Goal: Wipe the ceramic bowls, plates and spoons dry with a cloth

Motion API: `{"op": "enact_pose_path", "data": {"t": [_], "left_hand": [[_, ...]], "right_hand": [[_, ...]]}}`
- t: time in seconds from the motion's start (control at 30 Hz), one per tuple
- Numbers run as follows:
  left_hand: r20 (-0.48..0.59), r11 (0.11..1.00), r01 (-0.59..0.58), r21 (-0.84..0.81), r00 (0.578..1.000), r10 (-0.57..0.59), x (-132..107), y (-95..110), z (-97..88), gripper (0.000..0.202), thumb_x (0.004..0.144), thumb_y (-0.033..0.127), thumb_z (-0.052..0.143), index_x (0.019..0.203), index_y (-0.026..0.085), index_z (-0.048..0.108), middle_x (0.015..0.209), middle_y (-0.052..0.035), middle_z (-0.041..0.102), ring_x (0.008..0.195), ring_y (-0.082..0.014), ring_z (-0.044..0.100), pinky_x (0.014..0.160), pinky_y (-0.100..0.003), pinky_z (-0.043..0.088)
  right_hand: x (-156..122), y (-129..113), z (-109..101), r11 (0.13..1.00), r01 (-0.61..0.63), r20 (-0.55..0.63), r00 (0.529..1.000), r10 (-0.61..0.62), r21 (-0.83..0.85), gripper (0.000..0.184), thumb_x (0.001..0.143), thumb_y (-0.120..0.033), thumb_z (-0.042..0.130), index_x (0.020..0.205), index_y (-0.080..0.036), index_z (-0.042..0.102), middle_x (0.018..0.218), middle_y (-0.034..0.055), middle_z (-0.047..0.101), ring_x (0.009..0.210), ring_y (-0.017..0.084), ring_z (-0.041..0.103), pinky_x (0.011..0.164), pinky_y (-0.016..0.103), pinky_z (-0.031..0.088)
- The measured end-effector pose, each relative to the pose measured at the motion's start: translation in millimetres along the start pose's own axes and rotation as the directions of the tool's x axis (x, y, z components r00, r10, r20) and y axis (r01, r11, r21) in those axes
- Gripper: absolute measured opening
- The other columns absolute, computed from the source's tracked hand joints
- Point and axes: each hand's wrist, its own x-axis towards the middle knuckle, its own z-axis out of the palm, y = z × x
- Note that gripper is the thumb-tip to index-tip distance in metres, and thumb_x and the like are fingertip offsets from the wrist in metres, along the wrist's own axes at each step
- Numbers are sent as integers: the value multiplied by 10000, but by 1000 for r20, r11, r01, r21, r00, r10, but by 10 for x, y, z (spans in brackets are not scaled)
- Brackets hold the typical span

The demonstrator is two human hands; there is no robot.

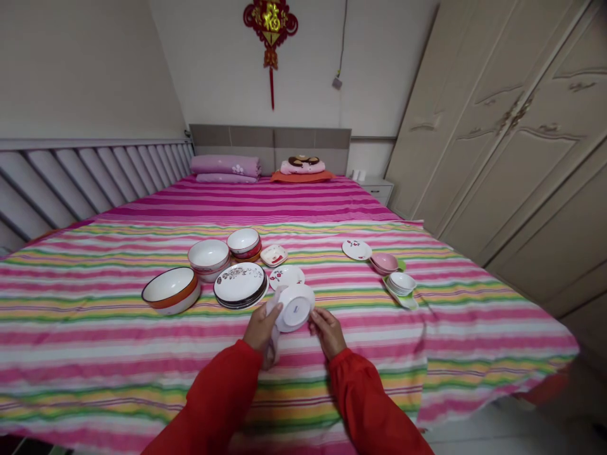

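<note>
A small white plate (295, 308) is held up in front of me, its underside with a small blue mark turned toward the camera. My left hand (262, 325) grips its left edge through a pale cloth (272, 344) that hangs below the fingers. At the plate's lower right rim, my right hand (327, 330) pinches the edge between thumb and fingers. Just behind lies a white plate with red flowers (287, 277), partly covered by the held one. A stack of dark-rimmed plates (240, 282) sits to the left of it.
On the left stand an orange-banded bowl (172, 292) and stacked white bowls (209, 254), (243, 241) with a square dish (274, 255) beside them. To the right are a flowered plate (356, 249), a pink bowl (384, 262) and small white bowls (402, 282) on a green-edged dish. A striped sheet (142, 354) covers the bed.
</note>
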Motion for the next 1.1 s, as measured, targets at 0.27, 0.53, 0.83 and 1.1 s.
{"op": "enact_pose_path", "data": {"t": [0.27,0.53,0.83,1.1], "left_hand": [[-174,941,242,-236,942,-286,197,-358,-105,447,650,320,721,1004,68,618,772,-76,708,701,-180,656,694,-299,516],[-461,995,-83,58,882,100,150,-211,-147,431,818,426,517,1148,155,577,1125,-72,649,1055,-183,586,933,-299,432],[622,434,-627,647,763,176,24,-413,252,483,811,225,473,1286,136,466,1339,-114,490,1283,-249,374,1111,-464,170],[474,260,-510,820,859,192,371,-523,177,442,882,248,343,1301,141,433,1336,-116,490,1252,-206,413,1069,-409,278]], "right_hand": [[-5,-23,-44,998,-54,22,998,55,-40,268,574,-365,787,565,-141,640,417,-39,533,369,60,415,388,195,294],[2,-20,-18,991,-107,-75,991,113,73,297,556,-388,798,654,-142,666,476,-28,576,390,75,455,370,186,323],[-13,-42,17,995,-47,-60,997,53,93,234,584,-330,763,747,-170,712,620,5,673,550,137,568,533,244,451],[-12,-40,32,991,-64,-100,992,76,119,254,583,-372,778,682,-160,678,592,1,646,530,123,550,533,241,445]]}}
